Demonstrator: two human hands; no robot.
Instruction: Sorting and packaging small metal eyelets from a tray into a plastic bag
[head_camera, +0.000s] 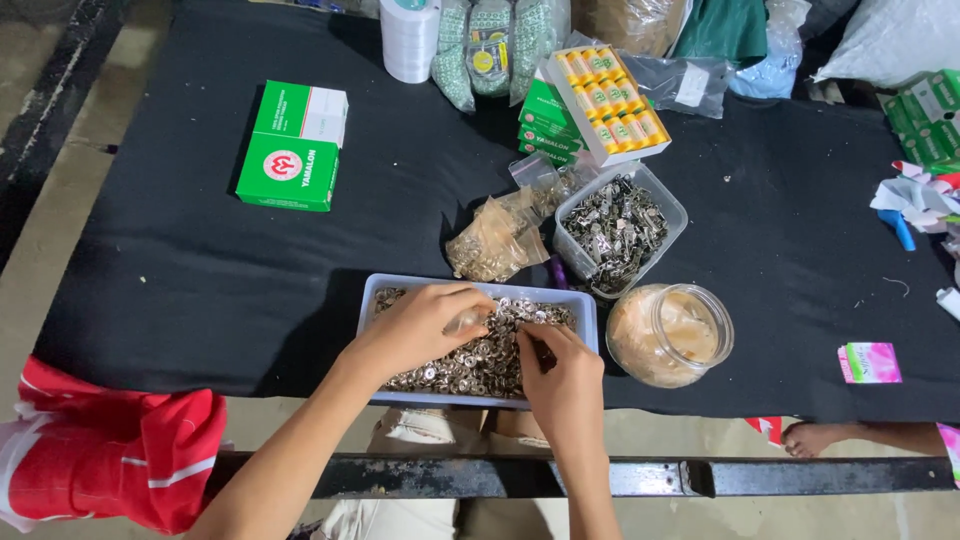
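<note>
A shallow blue-grey tray (372, 300) full of small silver metal rings and fasteners (470, 365) sits at the near edge of a black-covered table (200, 280). My left hand (420, 328) rests over the tray's left half, fingers curled down into the pieces, with a small clear bit at its fingertips. My right hand (562, 375) is at the tray's right half, fingers pinched among the metal pieces. What either hand actually grips is hidden by the fingers.
Behind the tray lie a clear bag of brass-coloured parts (495, 240) and a clear box of dark metal clips (620, 225). A round clear jar (670, 335) stands to the right. Green boxes (293, 145), thread spools (610, 100), a white roll (410, 38), red cloth (110, 450).
</note>
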